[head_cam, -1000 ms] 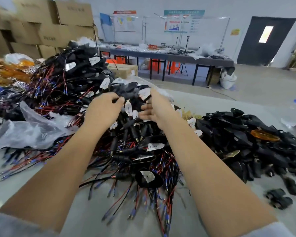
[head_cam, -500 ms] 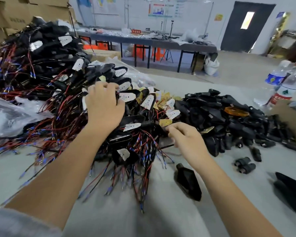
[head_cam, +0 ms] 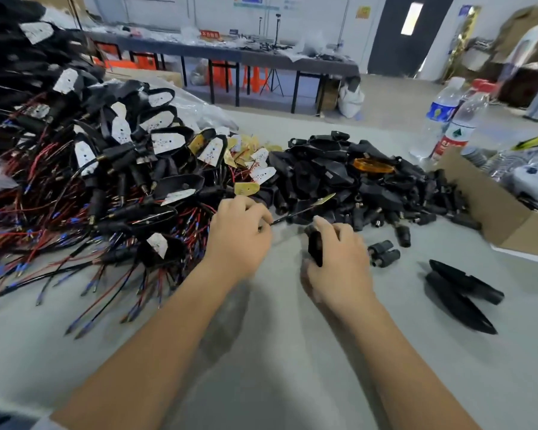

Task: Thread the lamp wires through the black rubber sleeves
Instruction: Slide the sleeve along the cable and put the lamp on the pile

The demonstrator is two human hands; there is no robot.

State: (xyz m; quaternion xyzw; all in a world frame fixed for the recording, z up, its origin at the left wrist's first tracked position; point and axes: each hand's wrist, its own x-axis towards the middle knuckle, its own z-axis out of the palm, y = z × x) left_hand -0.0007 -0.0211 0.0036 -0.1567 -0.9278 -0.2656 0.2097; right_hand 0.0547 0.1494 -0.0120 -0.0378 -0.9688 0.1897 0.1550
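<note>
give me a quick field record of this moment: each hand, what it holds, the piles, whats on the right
left hand: pinches thin lamp wire with board at its far end
right hand: grips black rubber sleeve
threading: not yet started, wire and sleeve apart
left pile: wired lamps
middle pile: black sleeves
right side: cardboard box, water bottles

On the table (head_cam: 261, 352), a heap of wired lamps (head_cam: 84, 181) fills the far-left part. To its right, mid-table, lies a pile of sleeves (head_cam: 348, 178). Both hands sit in front of the gap between them, the left hand (head_cam: 238, 237) beside the right hand (head_cam: 339, 262). Right of the hands lie two loose sleeves (head_cam: 384, 257), then two shells (head_cam: 460, 290). A box (head_cam: 491, 209) sits at the right edge, with bottles (head_cam: 448, 119) behind it.
</note>
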